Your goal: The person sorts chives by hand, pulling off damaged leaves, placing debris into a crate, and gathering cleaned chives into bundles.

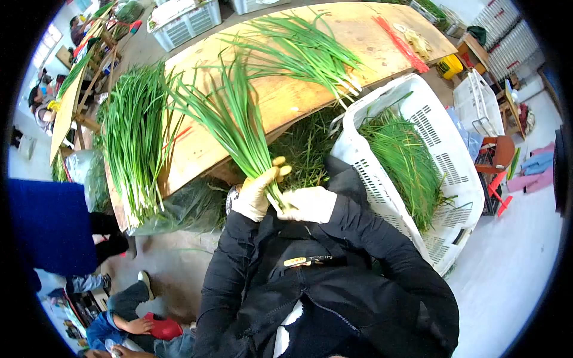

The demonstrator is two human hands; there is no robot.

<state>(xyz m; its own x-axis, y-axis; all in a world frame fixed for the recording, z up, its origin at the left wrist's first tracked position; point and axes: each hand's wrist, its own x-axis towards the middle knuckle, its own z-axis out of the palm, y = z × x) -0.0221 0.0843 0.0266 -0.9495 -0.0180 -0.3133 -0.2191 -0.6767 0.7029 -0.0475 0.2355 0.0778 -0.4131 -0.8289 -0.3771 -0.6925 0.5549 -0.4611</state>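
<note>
My left hand [255, 196], in a cream glove, is closed round the lower stems of a bunch of garlic chives [242, 128]. The long green leaves fan out up and to the left over the wooden table. At the pale stem ends my right hand [309, 204], also gloved, has its fingers closed; they partly hide the ends. A thick pile of chives [136, 131] lies on the table's left end. Another loose bunch of chives [307, 51] is spread across the far side, its white ends toward the crate.
A white plastic crate [439, 149] holding loose greens stands at my right. Red ties [401, 45] and gloves [413, 39] lie at the far right of the wooden table [206, 53]. Trimmings [304, 149] are heaped below its edge. Other people [54, 227] are on the left.
</note>
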